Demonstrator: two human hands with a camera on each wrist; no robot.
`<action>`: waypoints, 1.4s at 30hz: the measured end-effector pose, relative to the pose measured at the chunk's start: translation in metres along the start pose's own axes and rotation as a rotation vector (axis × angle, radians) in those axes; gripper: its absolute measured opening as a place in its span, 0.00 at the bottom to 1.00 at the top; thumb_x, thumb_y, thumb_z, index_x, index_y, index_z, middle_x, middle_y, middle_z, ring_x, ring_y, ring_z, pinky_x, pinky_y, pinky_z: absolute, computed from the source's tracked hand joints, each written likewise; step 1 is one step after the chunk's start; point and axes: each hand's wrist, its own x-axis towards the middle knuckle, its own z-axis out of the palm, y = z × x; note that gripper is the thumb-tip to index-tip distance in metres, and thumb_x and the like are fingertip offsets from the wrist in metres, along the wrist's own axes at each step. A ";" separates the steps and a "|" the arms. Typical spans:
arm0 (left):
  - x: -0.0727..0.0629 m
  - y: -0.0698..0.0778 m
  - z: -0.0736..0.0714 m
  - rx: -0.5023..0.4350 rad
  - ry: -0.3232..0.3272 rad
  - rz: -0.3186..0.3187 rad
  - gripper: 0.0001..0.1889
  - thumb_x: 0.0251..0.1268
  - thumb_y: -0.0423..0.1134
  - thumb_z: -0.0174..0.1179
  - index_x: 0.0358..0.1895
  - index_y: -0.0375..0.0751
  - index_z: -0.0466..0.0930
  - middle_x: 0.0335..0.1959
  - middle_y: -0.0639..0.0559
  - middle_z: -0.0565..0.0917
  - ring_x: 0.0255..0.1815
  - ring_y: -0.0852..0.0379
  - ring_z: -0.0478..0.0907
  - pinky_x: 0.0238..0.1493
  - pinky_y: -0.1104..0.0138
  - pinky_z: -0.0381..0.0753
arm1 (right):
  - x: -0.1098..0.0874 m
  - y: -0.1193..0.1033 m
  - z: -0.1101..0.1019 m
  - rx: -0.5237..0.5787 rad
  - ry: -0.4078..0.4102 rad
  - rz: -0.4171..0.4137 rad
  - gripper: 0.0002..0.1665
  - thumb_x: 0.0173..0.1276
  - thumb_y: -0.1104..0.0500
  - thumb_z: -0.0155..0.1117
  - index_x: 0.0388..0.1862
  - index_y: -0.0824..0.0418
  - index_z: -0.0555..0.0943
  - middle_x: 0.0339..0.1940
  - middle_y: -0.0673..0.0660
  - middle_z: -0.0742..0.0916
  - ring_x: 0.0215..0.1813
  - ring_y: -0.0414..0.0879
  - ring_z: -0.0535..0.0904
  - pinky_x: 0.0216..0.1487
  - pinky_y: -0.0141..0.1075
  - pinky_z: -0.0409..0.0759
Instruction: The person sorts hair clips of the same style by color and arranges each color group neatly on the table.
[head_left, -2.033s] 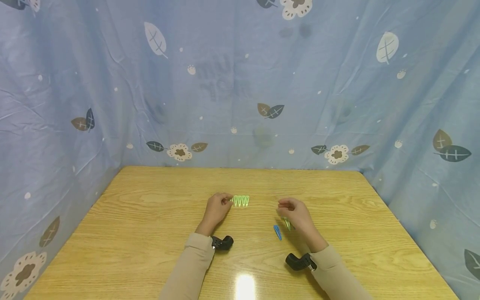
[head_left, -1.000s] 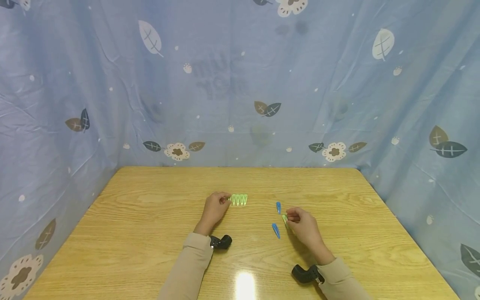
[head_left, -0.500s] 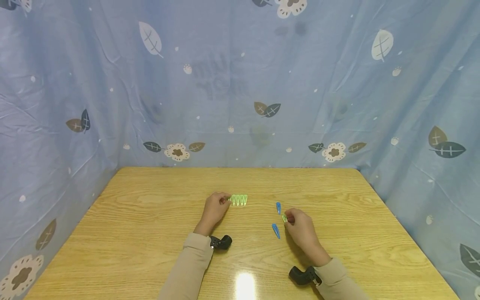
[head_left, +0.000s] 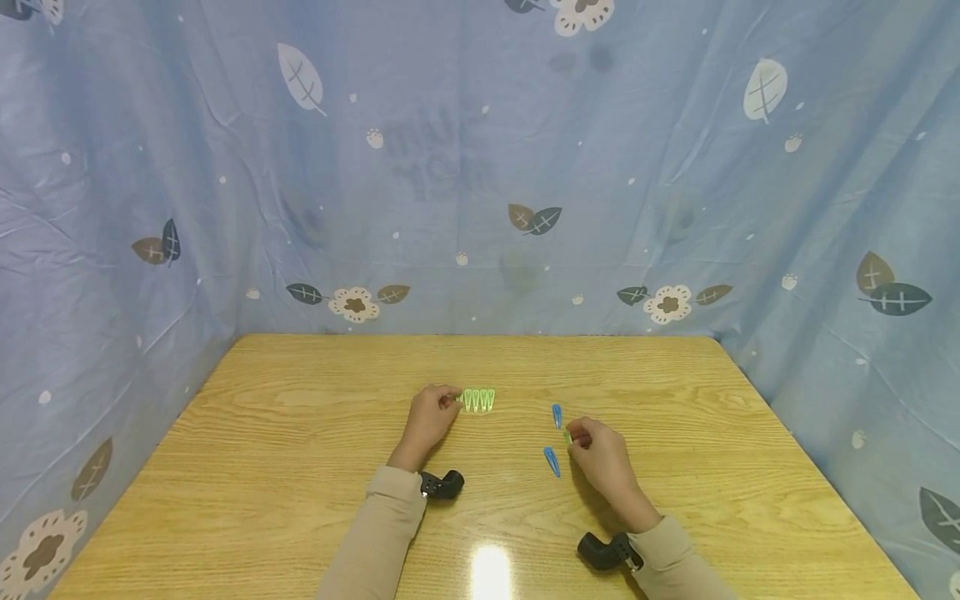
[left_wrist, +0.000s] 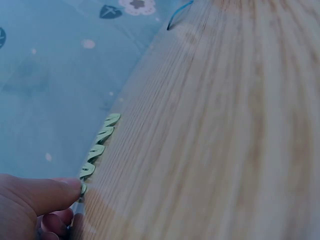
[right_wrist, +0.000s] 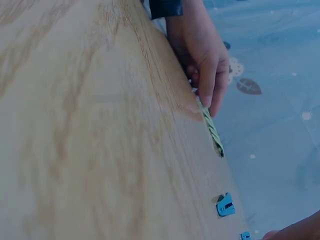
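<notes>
Several light green snap hair clips (head_left: pixel 480 400) lie side by side in a row on the wooden table. My left hand (head_left: pixel 431 421) pinches the clip at the row's left end (left_wrist: pixel 84 189) between thumb and fingers. To the right, my right hand (head_left: pixel 602 458) pinches another green hair clip (head_left: pixel 567 437), mostly hidden by the fingers. Close by on the table are two blue hair clips, a farther one (head_left: pixel 557 416) and a nearer one (head_left: pixel 552 462). In the right wrist view only a sliver of my right hand (right_wrist: pixel 302 229) shows at the lower right corner.
The wooden table (head_left: pixel 300 517) reaches back to a blue patterned curtain (head_left: pixel 450 167) that also hangs at both sides. Black wrist cameras stick out from the left sleeve (head_left: pixel 446 485) and the right sleeve (head_left: pixel 600 552).
My right hand has moved slightly back toward me, uncovering the farther blue clip, and has taken hold of the green clip, which now shows edge-on. My left hand stays at the row.
</notes>
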 end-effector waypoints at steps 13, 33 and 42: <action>-0.002 0.001 -0.001 -0.002 0.012 0.020 0.10 0.60 0.30 0.64 0.45 0.32 0.85 0.27 0.49 0.76 0.27 0.57 0.69 0.29 0.66 0.71 | 0.005 0.005 -0.005 0.388 -0.092 0.214 0.17 0.61 0.72 0.63 0.51 0.70 0.81 0.41 0.59 0.83 0.42 0.47 0.78 0.36 0.28 0.77; -0.001 0.001 0.000 0.004 0.018 0.018 0.10 0.60 0.30 0.64 0.45 0.33 0.85 0.27 0.49 0.76 0.28 0.57 0.69 0.30 0.67 0.71 | 0.023 -0.018 0.001 0.592 -0.181 0.258 0.20 0.60 0.70 0.63 0.54 0.70 0.78 0.43 0.61 0.79 0.42 0.48 0.77 0.43 0.33 0.78; -0.001 0.001 -0.001 0.009 0.006 0.015 0.11 0.61 0.31 0.64 0.46 0.33 0.84 0.29 0.49 0.77 0.28 0.57 0.70 0.30 0.65 0.72 | 0.034 -0.029 0.016 0.635 -0.173 0.252 0.20 0.60 0.71 0.62 0.53 0.70 0.78 0.41 0.61 0.79 0.38 0.47 0.76 0.40 0.34 0.77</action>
